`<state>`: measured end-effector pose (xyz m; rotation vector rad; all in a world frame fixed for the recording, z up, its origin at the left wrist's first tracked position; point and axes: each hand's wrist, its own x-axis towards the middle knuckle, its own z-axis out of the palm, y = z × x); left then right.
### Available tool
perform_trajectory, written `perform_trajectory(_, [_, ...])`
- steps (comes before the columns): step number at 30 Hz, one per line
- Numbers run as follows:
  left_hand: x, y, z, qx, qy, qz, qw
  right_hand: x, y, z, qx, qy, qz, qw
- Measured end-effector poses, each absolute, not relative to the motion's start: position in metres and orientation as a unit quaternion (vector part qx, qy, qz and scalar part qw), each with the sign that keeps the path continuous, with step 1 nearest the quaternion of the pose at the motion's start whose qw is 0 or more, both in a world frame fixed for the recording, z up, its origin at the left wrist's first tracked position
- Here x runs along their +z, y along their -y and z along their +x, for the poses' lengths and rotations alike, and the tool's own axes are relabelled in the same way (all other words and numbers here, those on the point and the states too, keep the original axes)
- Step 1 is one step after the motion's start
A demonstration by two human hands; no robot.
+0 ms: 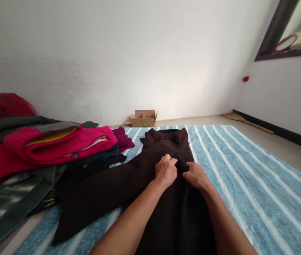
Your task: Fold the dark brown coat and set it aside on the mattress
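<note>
A dark brown garment (150,184) lies spread on a blue striped mat (246,184), its collar toward the far wall and one sleeve stretched to the left. My left hand (165,171) is closed, its fingers pinching the cloth at the garment's middle. My right hand (196,175) sits right beside it, fingers curled down into the same fabric. Both forearms reach in from the bottom edge.
A heap of clothes lies at the left, topped by a pink garment (60,143), with dark green cloth (12,205) beneath and a maroon piece (122,139) beside it. A small cardboard box (143,118) stands by the far wall. A window frame (288,32) is upper right.
</note>
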<state>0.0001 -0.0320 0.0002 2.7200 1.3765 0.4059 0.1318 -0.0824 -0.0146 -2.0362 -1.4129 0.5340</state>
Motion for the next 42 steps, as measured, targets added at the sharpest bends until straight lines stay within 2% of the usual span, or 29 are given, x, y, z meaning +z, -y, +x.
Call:
perform_trajectory(9, [-0.001, 0.038, 0.000, 0.101, -0.368, 0.924, -0.036, -0.009, 0.086, 0.138, 0.311, 0.469, -0.710, 0.423])
perform_trajectory(16, [-0.003, 0.037, 0.003, 0.096, -0.339, 0.936, -0.026, -0.011, 0.085, 0.132, 0.385, 0.427, -0.677, 0.459])
perform_trajectory(18, [-0.002, 0.037, 0.004, 0.105, -0.342, 0.934, 0.012, -0.010, 0.086, 0.131, 0.396, 0.422, -0.669, 0.467])
perform_trajectory(28, [0.011, 0.020, 0.012, 0.153, -0.425, 0.810, 0.375, -0.007, 0.088, 0.126, 0.424, 0.417, -0.653, 0.469])
perform_trajectory(35, [0.017, 0.017, 0.022, 0.166, -0.480, 0.728, 0.460, -0.006, 0.088, 0.122, 0.424, 0.466, -0.640, 0.440])
perform_trajectory(42, [0.015, 0.010, 0.027, 0.145, -0.510, 0.740, 0.415, -0.008, 0.089, 0.127, 0.455, 0.480, -0.599, 0.452])
